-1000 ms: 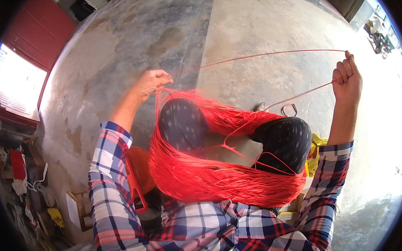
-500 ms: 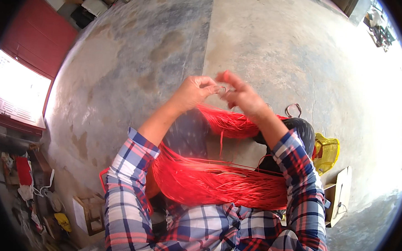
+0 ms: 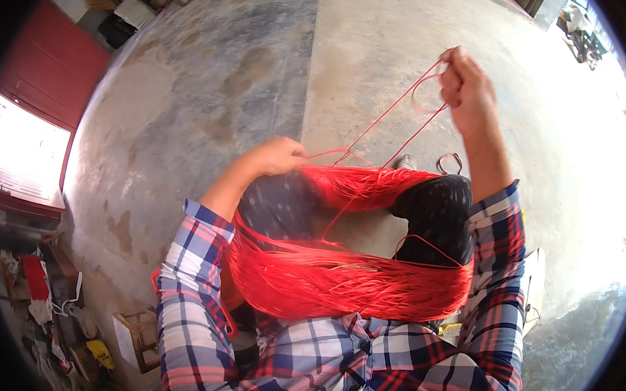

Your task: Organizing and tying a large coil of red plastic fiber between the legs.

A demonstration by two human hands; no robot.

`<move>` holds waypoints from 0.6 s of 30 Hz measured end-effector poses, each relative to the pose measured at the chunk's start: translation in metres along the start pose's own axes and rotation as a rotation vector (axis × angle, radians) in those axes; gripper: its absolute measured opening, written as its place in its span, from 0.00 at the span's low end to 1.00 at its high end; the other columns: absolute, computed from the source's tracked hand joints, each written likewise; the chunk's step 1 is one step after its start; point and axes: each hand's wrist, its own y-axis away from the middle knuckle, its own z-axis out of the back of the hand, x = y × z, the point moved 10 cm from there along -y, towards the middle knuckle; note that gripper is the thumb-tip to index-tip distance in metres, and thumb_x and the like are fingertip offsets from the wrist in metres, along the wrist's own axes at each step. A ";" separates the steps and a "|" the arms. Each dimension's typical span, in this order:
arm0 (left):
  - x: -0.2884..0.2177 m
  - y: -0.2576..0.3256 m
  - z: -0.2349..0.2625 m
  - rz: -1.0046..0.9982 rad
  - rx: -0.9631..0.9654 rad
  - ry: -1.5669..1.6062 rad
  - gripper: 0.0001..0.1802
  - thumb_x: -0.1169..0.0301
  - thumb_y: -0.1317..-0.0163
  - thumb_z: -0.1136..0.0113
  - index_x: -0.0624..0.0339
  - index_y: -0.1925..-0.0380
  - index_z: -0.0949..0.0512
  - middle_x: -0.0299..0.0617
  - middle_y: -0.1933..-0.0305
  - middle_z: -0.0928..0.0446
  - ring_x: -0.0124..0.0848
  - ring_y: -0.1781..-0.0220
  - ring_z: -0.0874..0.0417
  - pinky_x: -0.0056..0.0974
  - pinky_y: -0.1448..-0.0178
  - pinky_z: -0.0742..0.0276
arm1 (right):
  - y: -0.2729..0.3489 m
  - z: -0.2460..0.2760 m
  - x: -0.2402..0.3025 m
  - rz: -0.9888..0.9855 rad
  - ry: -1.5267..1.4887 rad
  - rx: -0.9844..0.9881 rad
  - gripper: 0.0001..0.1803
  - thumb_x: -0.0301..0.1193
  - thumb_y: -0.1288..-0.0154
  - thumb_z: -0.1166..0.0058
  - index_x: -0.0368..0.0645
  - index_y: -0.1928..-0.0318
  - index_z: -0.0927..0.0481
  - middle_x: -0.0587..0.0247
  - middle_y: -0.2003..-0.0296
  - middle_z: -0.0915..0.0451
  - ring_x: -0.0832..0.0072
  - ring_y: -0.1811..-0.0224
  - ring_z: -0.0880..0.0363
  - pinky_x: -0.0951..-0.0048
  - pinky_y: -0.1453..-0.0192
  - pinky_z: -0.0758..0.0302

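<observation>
A thick hank of thin red cord (image 3: 351, 286) is looped around my two bent knees, one run across my lap and the other beyond the knees. My left hand (image 3: 274, 157) is pinched on a red strand above the left knee, by the hank's far run. Raised far out to the right, my right hand (image 3: 468, 89) is closed around red strands (image 3: 386, 118). Two of these run taut down toward the hank, and a small loop hangs beside the fingers. A loose strand droops into the gap between my knees.
Beyond my right knee, a small dark loop (image 3: 450, 163) lies on the concrete floor (image 3: 249, 65). On the left are a wooden frame (image 3: 139, 335) and assorted clutter. A pale box-like object (image 3: 533, 292) stands at my right side. A red door (image 3: 54, 69) is at far left.
My hands were close together above the knees. My right hand has swung up and away to the right, drawing red strands out, while my left hand has dropped slightly toward the left knee.
</observation>
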 end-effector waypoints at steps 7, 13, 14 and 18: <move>0.034 0.018 0.042 -0.010 -0.430 0.930 0.07 0.70 0.38 0.48 0.61 0.72 0.26 0.31 0.83 0.33 0.21 0.83 0.34 0.28 0.77 0.38 | -0.021 0.096 0.069 0.250 0.112 -0.246 0.17 0.41 0.26 0.60 0.41 0.59 0.23 0.73 0.73 0.29 0.86 0.78 0.40 0.82 0.75 0.43; 0.162 0.044 0.030 0.250 -0.763 1.261 0.10 0.68 0.37 0.47 0.58 0.76 0.26 0.29 0.86 0.37 0.20 0.87 0.39 0.31 0.84 0.46 | -0.028 0.123 0.091 0.259 0.099 -0.266 0.18 0.39 0.25 0.65 0.40 0.54 0.25 0.58 0.58 0.20 0.73 0.61 0.21 0.77 0.65 0.26; 0.175 0.046 0.026 0.300 -0.810 1.215 0.10 0.67 0.37 0.47 0.57 0.77 0.26 0.30 0.87 0.37 0.21 0.86 0.39 0.32 0.84 0.46 | -0.033 0.136 0.108 0.312 0.072 -0.302 0.18 0.38 0.24 0.66 0.37 0.53 0.26 0.55 0.55 0.21 0.67 0.55 0.20 0.78 0.65 0.26; 0.194 0.067 0.021 0.235 -0.849 0.317 0.12 0.67 0.36 0.49 0.62 0.75 0.24 0.34 0.82 0.28 0.28 0.81 0.30 0.37 0.76 0.34 | -0.039 0.122 0.187 0.499 0.079 -0.249 0.18 0.38 0.25 0.64 0.39 0.50 0.26 0.56 0.48 0.24 0.63 0.38 0.29 0.76 0.50 0.25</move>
